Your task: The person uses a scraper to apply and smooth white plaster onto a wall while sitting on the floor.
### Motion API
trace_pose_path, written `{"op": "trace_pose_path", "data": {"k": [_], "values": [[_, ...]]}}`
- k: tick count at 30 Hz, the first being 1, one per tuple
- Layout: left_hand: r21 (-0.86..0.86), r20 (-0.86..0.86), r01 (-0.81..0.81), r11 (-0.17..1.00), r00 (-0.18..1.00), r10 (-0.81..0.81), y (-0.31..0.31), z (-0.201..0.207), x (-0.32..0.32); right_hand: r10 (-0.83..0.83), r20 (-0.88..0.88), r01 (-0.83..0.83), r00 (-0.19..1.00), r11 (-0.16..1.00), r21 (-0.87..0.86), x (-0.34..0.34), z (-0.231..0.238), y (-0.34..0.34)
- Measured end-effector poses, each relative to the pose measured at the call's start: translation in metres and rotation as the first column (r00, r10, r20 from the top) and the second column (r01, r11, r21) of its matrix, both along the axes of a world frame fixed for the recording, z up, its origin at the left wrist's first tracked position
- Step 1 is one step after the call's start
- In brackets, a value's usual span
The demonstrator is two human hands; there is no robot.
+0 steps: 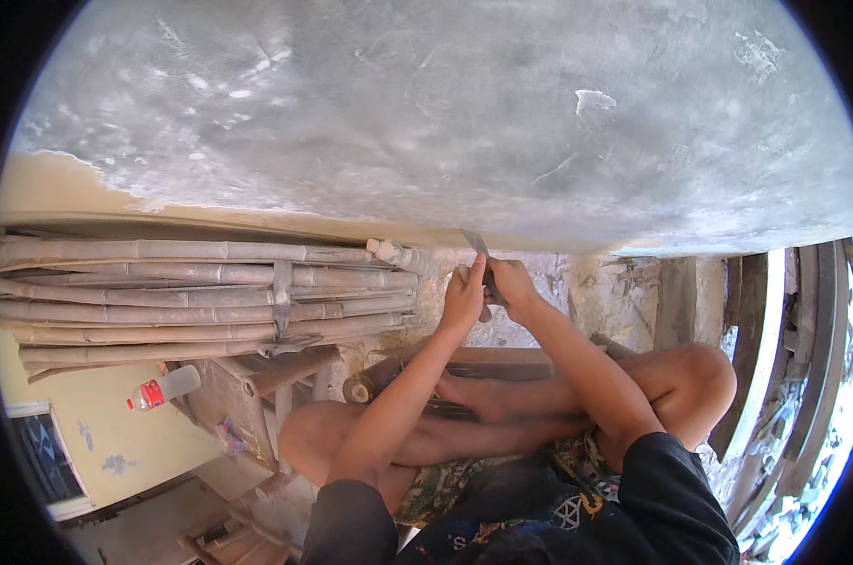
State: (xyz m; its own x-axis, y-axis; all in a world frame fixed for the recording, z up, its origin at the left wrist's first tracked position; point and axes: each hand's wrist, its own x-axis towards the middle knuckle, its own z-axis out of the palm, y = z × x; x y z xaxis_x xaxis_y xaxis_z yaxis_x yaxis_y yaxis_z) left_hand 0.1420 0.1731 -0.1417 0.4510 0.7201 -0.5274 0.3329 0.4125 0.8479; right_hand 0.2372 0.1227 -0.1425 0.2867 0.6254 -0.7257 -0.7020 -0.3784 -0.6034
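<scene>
Both my hands come together at the foot of a wall [426, 113]. They are closed around one scraper, whose dark, thin blade [473, 239] points up and touches or nearly touches the wall's lower edge. My left hand [462, 297] grips it from the left, with a finger laid along it toward the blade. My right hand [513, 281] closes on it from the right. Most of the handle is hidden by the fingers. The wall is mostly bare grey with whitish patches; cream paint [55, 188] shows at its left edge.
Bamboo poles [163, 250] lie bundled to the left. Below them a plastic bottle with a red label [168, 386] rests near a wooden frame [243, 391]. I sit cross-legged on a wooden support [502, 356]. Long boards [812, 367] stand at the right.
</scene>
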Motion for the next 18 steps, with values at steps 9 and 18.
{"op": "trace_pose_path", "data": {"k": [9,18], "values": [[-0.220,0.076,-0.261,0.940,0.956,0.283,0.004,-0.006,-0.003,-0.078,-0.373,0.106,0.925,0.993,0.054,0.002,0.000,0.002],[-0.303,0.052,-0.156,0.940,0.982,0.179,0.000,0.013,-0.002,-0.067,-0.496,0.143,0.866,0.983,0.116,0.002,-0.002,0.004]]}}
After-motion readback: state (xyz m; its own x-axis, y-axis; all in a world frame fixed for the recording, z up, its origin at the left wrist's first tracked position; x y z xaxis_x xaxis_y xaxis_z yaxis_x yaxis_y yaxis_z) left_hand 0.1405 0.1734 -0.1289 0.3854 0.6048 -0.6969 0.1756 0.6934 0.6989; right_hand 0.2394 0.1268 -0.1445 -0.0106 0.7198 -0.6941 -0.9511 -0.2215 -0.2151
